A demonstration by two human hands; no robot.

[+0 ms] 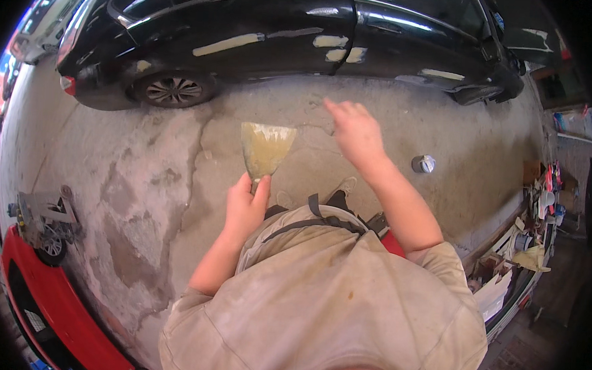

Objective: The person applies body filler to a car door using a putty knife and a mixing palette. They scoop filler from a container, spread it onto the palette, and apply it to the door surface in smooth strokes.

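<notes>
**Beige work shirt, bare forearms**

The person wears a loose beige short-sleeved shirt (330, 301), creased and seamed across the shoulders, its sleeves ending above the elbows. Dark straps (321, 220) cross the front at the waist. Both forearms are bare, and neither the left hand (245, 206) nor the right hand (356, 131) wears a glove.

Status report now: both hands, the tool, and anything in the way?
Left hand shut on putty knife, blade up. Right hand open, empty, raised toward black car. Nothing between hands and car.
</notes>
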